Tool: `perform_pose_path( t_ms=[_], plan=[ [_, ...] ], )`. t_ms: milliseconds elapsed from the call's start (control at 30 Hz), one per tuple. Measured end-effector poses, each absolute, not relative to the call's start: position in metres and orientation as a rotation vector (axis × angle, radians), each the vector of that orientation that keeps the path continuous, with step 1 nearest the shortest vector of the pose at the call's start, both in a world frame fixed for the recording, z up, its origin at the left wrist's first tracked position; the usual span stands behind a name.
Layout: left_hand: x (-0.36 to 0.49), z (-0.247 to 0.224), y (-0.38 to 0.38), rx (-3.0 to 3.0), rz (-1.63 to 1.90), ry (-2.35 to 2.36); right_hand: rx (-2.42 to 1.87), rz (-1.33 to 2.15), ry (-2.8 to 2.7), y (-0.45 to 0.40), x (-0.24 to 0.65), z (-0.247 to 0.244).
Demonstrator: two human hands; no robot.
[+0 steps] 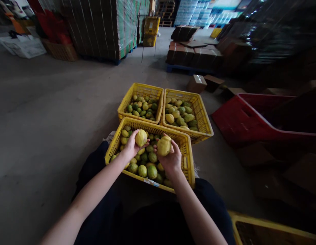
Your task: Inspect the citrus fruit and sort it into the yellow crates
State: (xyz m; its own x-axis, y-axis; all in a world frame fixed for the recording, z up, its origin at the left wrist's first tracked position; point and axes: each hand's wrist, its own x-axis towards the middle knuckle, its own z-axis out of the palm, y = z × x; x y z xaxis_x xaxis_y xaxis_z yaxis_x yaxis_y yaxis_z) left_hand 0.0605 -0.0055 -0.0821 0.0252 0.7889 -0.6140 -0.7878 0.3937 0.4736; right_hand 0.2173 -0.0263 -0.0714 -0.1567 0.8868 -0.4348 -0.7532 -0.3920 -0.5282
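Note:
My left hand (133, 145) holds a yellow fruit (141, 137) above the near yellow crate (192, 170). In my right hand (172, 157) rests a larger yellow-green fruit (164, 146), over the same crate and a little to the right. Green and yellow fruits (152, 172) fill much of the crate's bottom below both hands; my hands and forearms hide some of them. Behind it stand two more yellow crates side by side, the left one (161, 106) with mostly green fruits and the right one (202, 114) with green and yellow fruits.
A red crate (231, 119) stands at the right, with cardboard boxes around it. Another yellow crate (270, 224) shows at the bottom right. Farther back are a small carton (196, 84), stacked boxes (193, 56) on a blue pallet and a tall wrapped stack (96, 30).

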Motion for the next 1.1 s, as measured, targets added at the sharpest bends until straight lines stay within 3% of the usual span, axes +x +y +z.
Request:
perform_pose_path(
  t_ms=[600, 1100],
  plan=[
    [0.058, -0.086, -0.005, -0.143, 1.044, 1.003, -1.109, 1.908, -0.065, -0.015, 0.219, -0.115],
    [0.062, -0.085, -0.006, -0.211, 1.191, 1.052, -1.127, 1.863, 0.023, -0.02, 0.214, -0.085]
  ],
)
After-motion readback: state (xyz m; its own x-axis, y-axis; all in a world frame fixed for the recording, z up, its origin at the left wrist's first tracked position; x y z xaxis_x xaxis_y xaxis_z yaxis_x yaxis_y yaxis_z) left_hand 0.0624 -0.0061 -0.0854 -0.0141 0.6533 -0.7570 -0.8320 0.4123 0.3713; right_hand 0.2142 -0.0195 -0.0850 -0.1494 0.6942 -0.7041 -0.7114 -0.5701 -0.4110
